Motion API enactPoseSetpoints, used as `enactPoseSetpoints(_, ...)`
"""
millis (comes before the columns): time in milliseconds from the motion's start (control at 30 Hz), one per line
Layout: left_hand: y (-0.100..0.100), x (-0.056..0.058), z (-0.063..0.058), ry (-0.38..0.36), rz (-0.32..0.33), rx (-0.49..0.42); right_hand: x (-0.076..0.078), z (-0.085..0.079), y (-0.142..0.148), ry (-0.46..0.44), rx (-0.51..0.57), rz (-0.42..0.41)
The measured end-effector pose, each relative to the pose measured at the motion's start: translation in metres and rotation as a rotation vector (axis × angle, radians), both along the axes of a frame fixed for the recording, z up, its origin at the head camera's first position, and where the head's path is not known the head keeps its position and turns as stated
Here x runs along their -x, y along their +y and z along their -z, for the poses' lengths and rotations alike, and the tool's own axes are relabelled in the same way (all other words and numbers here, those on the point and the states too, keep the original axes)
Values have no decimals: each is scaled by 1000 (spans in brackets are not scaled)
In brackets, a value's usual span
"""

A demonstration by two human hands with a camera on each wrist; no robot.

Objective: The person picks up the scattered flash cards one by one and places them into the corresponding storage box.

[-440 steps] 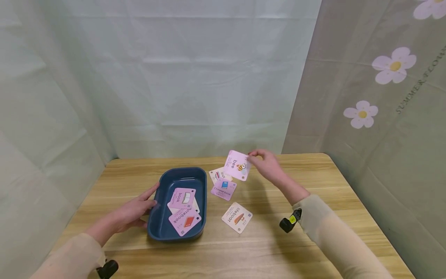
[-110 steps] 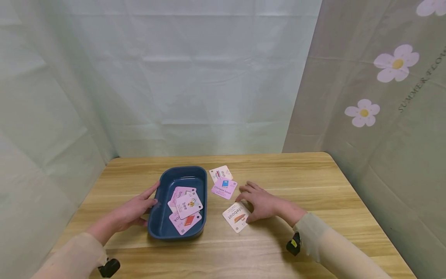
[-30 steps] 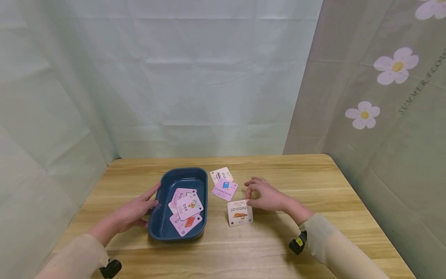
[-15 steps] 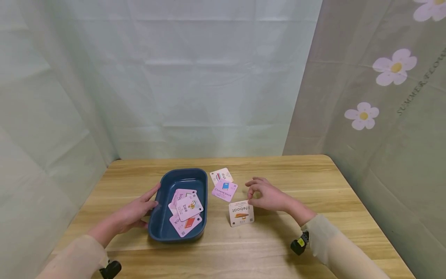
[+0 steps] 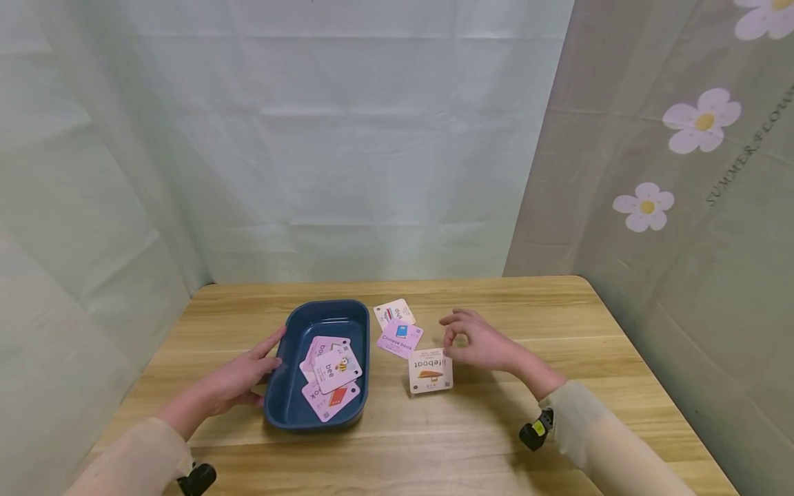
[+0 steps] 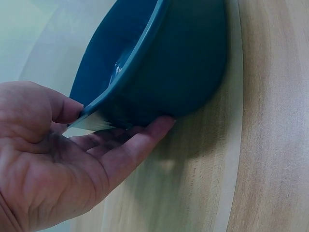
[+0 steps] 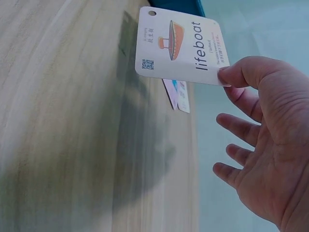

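Note:
Between thumb and forefinger, my right hand [image 5: 480, 342] pinches a corner of the lifeboat flashcard [image 5: 431, 370], which is tilted up off the table. Its printed face fills the top of the right wrist view, where the other fingers [image 7: 239, 128] spread away from the card. My left hand [image 5: 238, 377] rests against the left side of the dark blue tray [image 5: 271, 406], its fairly straight fingers touching rim and outer wall. Inside the tray lie overlapping cards: bee [image 5: 338, 368] on top, a book card [image 5: 319, 348] and a partly covered card with a red notebook [image 5: 331, 399].
Right of the tray, the Chinese book card [image 5: 400, 339] overlaps the ship card [image 5: 392, 311] on the wooden table [image 5: 496, 441]. Cloth curtains [image 5: 347, 151] hang behind the table and at both sides.
Long before, my right hand held the bee card, now in the tray. The lifeboat card, flat 3.7 seconds ago, was tipped up and has just risen slightly. My left hand stayed put.

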State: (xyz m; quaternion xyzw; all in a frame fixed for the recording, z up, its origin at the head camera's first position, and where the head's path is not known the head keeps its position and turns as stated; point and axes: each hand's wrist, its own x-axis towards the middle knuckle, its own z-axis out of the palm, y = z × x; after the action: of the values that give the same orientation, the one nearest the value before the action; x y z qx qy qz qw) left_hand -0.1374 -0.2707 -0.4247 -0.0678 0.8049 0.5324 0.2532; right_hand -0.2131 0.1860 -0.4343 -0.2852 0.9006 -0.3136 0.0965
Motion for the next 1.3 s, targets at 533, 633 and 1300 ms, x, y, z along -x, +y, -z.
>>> enactPoseSetpoints(533,-1,1,2,-1,5,-8,5,-13,-2,16,6,45)
enactPoseSetpoints(633,-1,1,2,-3,2,-6,6,-16,-3,17,16,51)
enactPoseSetpoints(1300,-2,2,3,-7,-2,-18,9,-31,-6,91,43,58)
